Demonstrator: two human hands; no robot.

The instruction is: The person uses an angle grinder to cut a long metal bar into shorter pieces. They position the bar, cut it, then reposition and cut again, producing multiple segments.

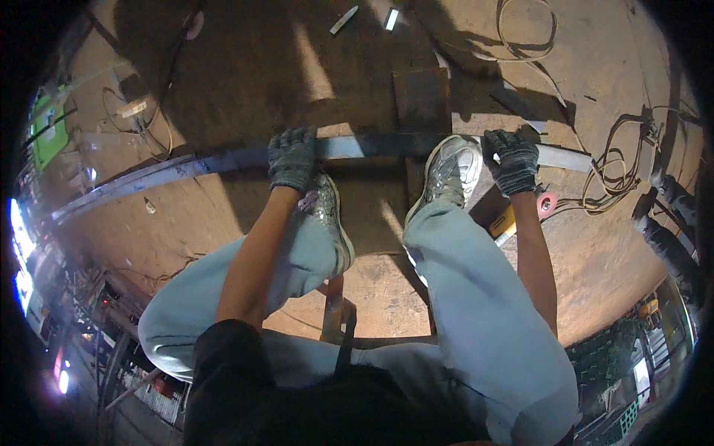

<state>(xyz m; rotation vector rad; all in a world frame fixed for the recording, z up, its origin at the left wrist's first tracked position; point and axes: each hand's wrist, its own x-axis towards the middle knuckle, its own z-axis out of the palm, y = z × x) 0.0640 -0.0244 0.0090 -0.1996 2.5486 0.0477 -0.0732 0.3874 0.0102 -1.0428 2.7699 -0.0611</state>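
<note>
A long, flat metal bar (342, 147) stretches from side to side in front of my shoes. My left hand (292, 158), in a dark grey knit glove, is closed over the bar just beyond my left shoe (327, 212). Farther right, my right hand (512, 160) in a matching glove has its fingers curled over the same bar, beside my right shoe (454, 167). The undersides of both grips are hidden. Close to my right forearm lies a yellow power tool (503, 223), partly covered, near a pink disc (547, 204).
Looped cables (613, 171) lie at the right, and another cable coil (526, 30) at the far right. A pale stick (343, 20) and a small white block (391, 18) rest on the brown surface (595, 245). At the left rim is a green object (48, 130).
</note>
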